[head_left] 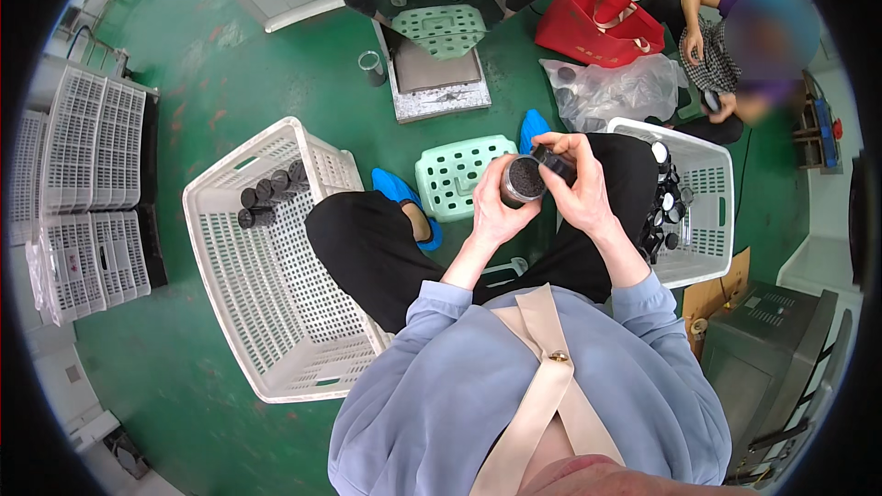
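Observation:
My left hand (492, 205) is closed round a clear jar (525, 180) filled with dark granules, its open mouth facing up. My right hand (586, 191) grips a black lid (554, 163) by its edge, tilted beside the jar's rim and not covering it. Both hands are above the gap between my knees, close to a pale green plastic stool (450, 168). To my left, several filled dark jars (266, 189) stand at the far end of a white crate (296, 136). A white crate (717, 142) on my right holds a heap of black lids (663, 211).
Ahead stands a dispensing machine with a metal platform (439, 96); a clear cup (371, 67) is beside it. A red bag (597, 23) and a plastic sack (614, 92) lie at the far right, near another person (717, 46). Stacked white crates (92, 142) stand far left.

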Demonstrator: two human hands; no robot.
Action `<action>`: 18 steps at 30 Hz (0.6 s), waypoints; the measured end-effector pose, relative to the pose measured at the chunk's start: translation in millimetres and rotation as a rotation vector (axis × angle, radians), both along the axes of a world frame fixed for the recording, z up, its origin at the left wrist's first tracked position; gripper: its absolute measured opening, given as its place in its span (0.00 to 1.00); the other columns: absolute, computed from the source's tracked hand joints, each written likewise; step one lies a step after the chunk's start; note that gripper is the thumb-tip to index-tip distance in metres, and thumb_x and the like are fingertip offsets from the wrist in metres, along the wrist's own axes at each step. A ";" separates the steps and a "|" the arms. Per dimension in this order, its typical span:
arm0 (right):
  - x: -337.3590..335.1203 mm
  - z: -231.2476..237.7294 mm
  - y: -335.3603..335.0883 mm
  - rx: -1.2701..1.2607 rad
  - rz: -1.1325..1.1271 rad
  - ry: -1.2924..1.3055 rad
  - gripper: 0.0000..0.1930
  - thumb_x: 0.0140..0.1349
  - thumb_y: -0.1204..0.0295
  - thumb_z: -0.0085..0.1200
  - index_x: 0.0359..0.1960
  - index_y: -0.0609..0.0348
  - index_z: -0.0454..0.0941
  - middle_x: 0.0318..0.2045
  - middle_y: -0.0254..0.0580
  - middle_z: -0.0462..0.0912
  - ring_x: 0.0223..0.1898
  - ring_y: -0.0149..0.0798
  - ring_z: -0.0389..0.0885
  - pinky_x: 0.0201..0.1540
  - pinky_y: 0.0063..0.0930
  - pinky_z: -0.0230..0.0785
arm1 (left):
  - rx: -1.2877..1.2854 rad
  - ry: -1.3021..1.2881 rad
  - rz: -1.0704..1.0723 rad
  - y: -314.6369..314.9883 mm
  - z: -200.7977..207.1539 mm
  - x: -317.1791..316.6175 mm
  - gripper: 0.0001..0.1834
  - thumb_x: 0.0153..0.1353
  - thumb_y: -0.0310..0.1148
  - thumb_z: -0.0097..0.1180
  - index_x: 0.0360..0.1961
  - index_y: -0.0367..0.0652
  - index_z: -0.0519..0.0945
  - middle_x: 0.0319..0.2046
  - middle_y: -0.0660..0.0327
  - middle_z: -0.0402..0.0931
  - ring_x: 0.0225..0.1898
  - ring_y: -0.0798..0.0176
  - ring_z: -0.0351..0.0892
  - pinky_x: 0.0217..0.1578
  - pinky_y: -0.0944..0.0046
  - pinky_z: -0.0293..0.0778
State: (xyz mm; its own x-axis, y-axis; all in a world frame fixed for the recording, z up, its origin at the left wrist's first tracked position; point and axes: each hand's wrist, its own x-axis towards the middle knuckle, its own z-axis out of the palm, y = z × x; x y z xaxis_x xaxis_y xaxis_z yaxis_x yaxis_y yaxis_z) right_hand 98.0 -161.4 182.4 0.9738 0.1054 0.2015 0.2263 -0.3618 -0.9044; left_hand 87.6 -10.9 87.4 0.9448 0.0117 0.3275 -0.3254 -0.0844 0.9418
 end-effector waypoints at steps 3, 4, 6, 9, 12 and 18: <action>-4.3 6.0 2.5 -0.085 0.107 -0.076 0.19 0.60 0.81 0.59 0.51 0.63 0.66 0.53 0.53 0.78 0.53 0.42 0.81 0.58 0.35 0.73 | -0.024 0.061 -0.044 -0.9 0.1 -2.7 0.38 0.41 0.29 0.75 0.57 0.39 0.74 0.48 0.50 0.81 0.49 0.44 0.84 0.51 0.51 0.80; -5.4 9.4 2.6 -0.152 0.134 -0.127 0.23 0.57 0.79 0.64 0.52 0.64 0.67 0.53 0.54 0.78 0.53 0.46 0.81 0.57 0.37 0.73 | -0.010 0.000 -0.030 -0.3 1.6 -2.4 0.38 0.41 0.31 0.76 0.57 0.39 0.75 0.47 0.50 0.81 0.48 0.44 0.84 0.49 0.51 0.80; -4.0 16.7 1.4 -0.312 0.187 -0.278 0.35 0.49 0.72 0.73 0.59 0.64 0.70 0.52 0.54 0.76 0.51 0.54 0.79 0.54 0.42 0.74 | -0.004 -0.049 -0.040 -0.2 2.7 -2.1 0.38 0.41 0.32 0.76 0.57 0.39 0.75 0.47 0.50 0.81 0.47 0.44 0.84 0.47 0.51 0.80; -3.0 29.8 1.6 -0.453 0.274 -0.295 0.36 0.46 0.69 0.74 0.59 0.62 0.73 0.51 0.52 0.74 0.49 0.54 0.79 0.51 0.42 0.74 | -0.010 -0.115 -0.051 -2.9 4.2 -3.2 0.38 0.41 0.33 0.76 0.56 0.39 0.75 0.44 0.49 0.81 0.43 0.42 0.83 0.43 0.50 0.80; -0.3 34.4 -4.8 -0.511 0.343 -0.293 0.38 0.44 0.65 0.75 0.60 0.60 0.74 0.50 0.51 0.73 0.48 0.53 0.78 0.50 0.42 0.74 | -0.010 -0.129 -0.090 -2.3 7.2 -5.3 0.38 0.41 0.36 0.77 0.55 0.39 0.75 0.41 0.50 0.80 0.40 0.42 0.84 0.40 0.50 0.81; -0.2 38.1 -9.2 -0.589 0.439 -0.310 0.38 0.45 0.62 0.75 0.60 0.61 0.74 0.50 0.52 0.73 0.48 0.54 0.78 0.51 0.43 0.75 | -0.024 -0.123 -0.159 -2.2 8.4 -10.0 0.40 0.41 0.38 0.77 0.57 0.39 0.75 0.43 0.48 0.81 0.42 0.41 0.85 0.42 0.50 0.81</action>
